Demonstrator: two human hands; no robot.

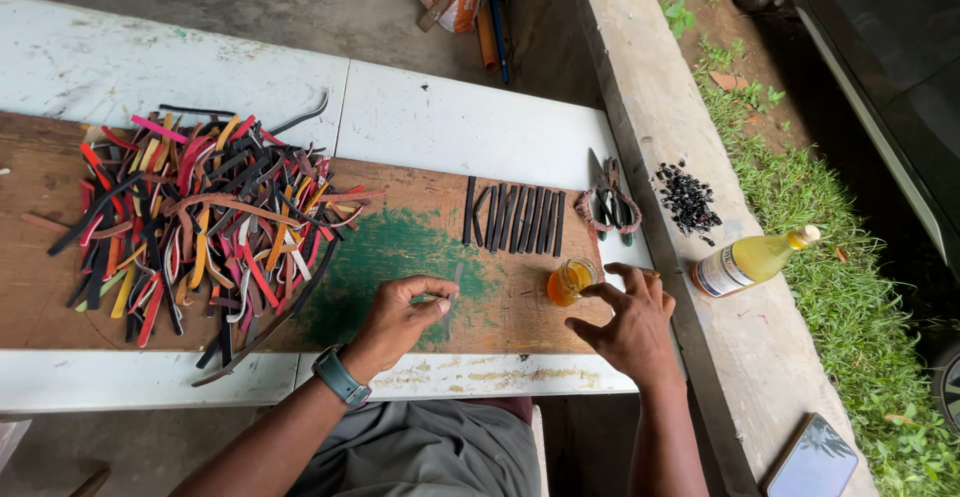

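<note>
Left hand (400,315) pinches a thin dark strip (452,299), upright-ish, long axis running away from the body. Right hand (628,325) is spread loose, fingertips touching the small jar of orange liquid (570,281), just right of the strip. Beyond the jar: row of black strips (515,219), scissors (610,197).

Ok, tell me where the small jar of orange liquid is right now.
In the head view, the small glass jar stands on the wooden board at its right end, just in front of the row of black strips, with the right hand reaching at it.
</note>
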